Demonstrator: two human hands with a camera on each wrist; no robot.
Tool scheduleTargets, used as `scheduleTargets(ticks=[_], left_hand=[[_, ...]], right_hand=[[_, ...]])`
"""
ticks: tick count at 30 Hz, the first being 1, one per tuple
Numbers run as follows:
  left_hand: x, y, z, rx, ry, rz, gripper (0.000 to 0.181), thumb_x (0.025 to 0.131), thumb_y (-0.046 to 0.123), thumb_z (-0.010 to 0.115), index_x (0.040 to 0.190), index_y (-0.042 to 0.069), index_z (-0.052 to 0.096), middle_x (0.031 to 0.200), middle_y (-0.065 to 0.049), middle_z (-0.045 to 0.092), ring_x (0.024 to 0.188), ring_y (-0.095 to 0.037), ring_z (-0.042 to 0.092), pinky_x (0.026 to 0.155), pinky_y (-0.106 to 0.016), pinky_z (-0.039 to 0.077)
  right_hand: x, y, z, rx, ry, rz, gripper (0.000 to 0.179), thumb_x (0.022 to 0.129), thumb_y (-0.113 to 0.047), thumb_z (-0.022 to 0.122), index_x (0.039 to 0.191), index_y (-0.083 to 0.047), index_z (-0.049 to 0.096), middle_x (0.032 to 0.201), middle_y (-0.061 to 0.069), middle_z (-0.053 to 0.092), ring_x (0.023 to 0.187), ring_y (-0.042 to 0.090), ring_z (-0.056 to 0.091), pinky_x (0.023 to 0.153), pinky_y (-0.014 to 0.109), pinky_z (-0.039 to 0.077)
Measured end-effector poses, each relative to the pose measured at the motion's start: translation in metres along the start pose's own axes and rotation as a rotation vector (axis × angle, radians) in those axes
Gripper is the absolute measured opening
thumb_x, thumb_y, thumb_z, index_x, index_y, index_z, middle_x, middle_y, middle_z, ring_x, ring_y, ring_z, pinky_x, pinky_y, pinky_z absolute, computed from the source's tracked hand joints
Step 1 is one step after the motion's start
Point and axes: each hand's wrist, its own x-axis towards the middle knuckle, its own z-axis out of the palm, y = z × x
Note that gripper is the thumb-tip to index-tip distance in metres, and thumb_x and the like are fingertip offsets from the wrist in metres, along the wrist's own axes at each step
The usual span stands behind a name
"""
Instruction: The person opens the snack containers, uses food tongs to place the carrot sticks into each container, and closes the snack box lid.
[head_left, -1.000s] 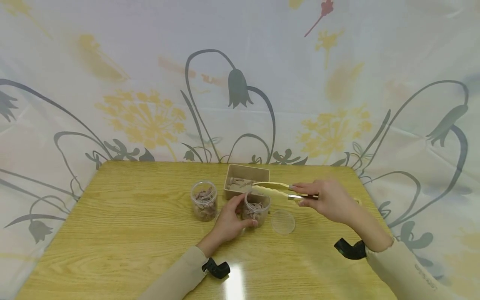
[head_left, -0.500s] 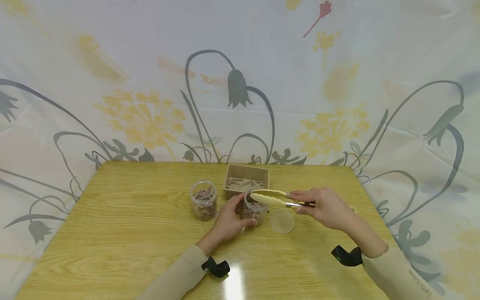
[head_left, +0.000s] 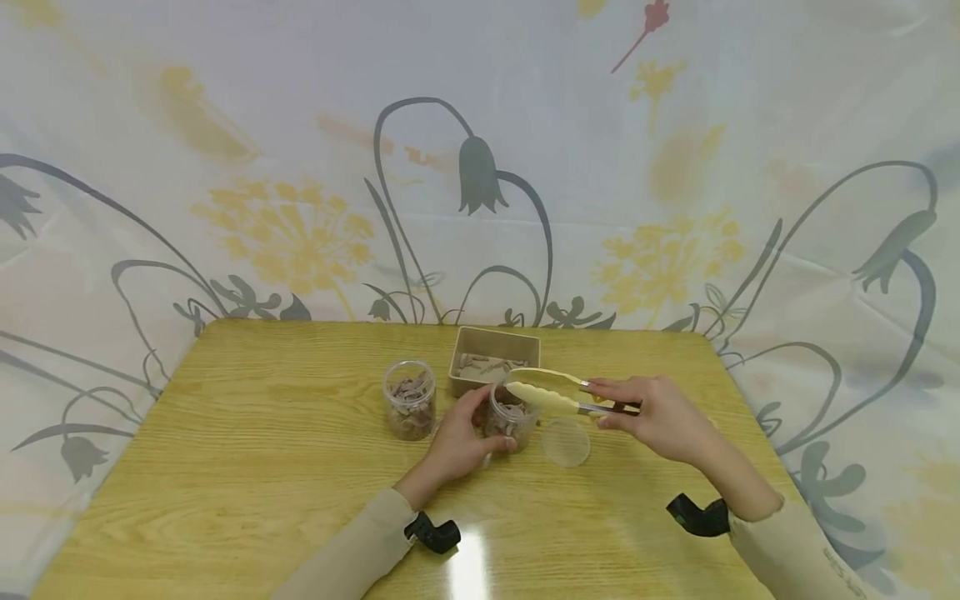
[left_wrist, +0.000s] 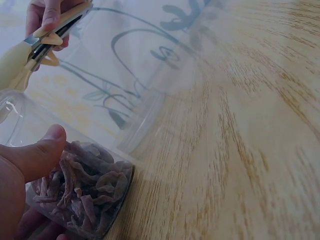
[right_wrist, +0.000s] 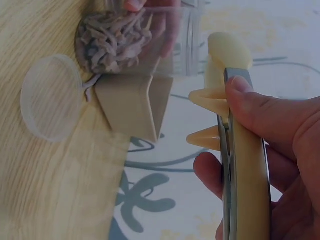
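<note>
My left hand (head_left: pixel 456 437) grips a clear plastic jar (head_left: pixel 517 432) on the table, thumb at its near side. Greyish-brown, shrivelled strips (left_wrist: pixel 92 187) fill its lower part in the left wrist view. My right hand (head_left: pixel 660 417) holds a pair of kitchen tongs (head_left: pixel 551 400) with cream scalloped heads and metal arms. In the head view the heads overlap the jar's mouth, spread apart, with no strip visible between them. In the right wrist view, my thumb (right_wrist: pixel 245 95) presses on one arm of the tongs.
A second open jar (head_left: pixel 410 408) of similar strips stands left of my left hand. Behind the held jar is a beige rectangular tray (head_left: pixel 498 336) with some strips inside. A round clear lid (head_left: pixel 566 443) lies right of the jar; a loose strip (right_wrist: pixel 89 92) lies beside it.
The tongs dipped from the tray's front edge to the jar's mouth with their heads closer together, then rose slightly and spread wider. The left hand and jar have stayed in place.
</note>
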Motion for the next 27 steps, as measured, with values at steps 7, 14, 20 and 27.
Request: scheduleTargets(ticks=[7, 14, 20, 27], left_hand=[[0.001, 0.0, 0.0, 0.007, -0.004, 0.009, 0.084, 0.077, 0.027, 0.089, 0.147, 0.008, 0.047, 0.126, -0.005, 0.058, 0.109, -0.023, 0.058, 0.09, -0.042, 0.051], [0.0, 0.0, 0.0, 0.007, -0.005, 0.0, 0.084, 0.076, 0.027, 0.089, 0.146, 0.008, 0.048, 0.126, -0.005, 0.059, 0.109, -0.022, 0.059, 0.091, -0.041, 0.051], [0.0, 0.001, -0.001, 0.0, -0.009, -0.005, 0.084, 0.075, 0.025, 0.09, 0.146, 0.008, 0.048, 0.126, -0.006, 0.059, 0.107, -0.022, 0.059, 0.09, -0.042, 0.051], [0.0, 0.002, -0.001, -0.005, -0.023, -0.005, 0.084, 0.074, 0.023, 0.09, 0.145, 0.008, 0.049, 0.125, -0.005, 0.06, 0.102, -0.021, 0.06, 0.088, -0.041, 0.052]], right_hand=[[-0.007, 0.013, 0.004, -0.012, 0.11, 0.01, 0.048, 0.084, -0.008, 0.079, 0.13, -0.004, 0.066, 0.13, 0.017, 0.063, 0.081, 0.01, 0.069, 0.062, 0.026, 0.054], [-0.017, 0.039, 0.021, -0.014, 0.239, 0.072, 0.048, 0.082, -0.006, 0.08, 0.128, 0.003, 0.065, 0.126, 0.021, 0.064, 0.092, 0.028, 0.072, 0.067, 0.023, 0.057], [-0.025, 0.065, 0.04, -0.042, 0.338, 0.178, 0.046, 0.082, -0.005, 0.08, 0.125, 0.005, 0.066, 0.117, 0.024, 0.067, 0.085, 0.035, 0.071, 0.057, 0.022, 0.052], [-0.03, 0.084, 0.058, -0.097, 0.402, 0.265, 0.045, 0.081, -0.006, 0.082, 0.122, 0.005, 0.068, 0.114, 0.026, 0.067, 0.074, 0.036, 0.069, 0.05, 0.034, 0.046]])
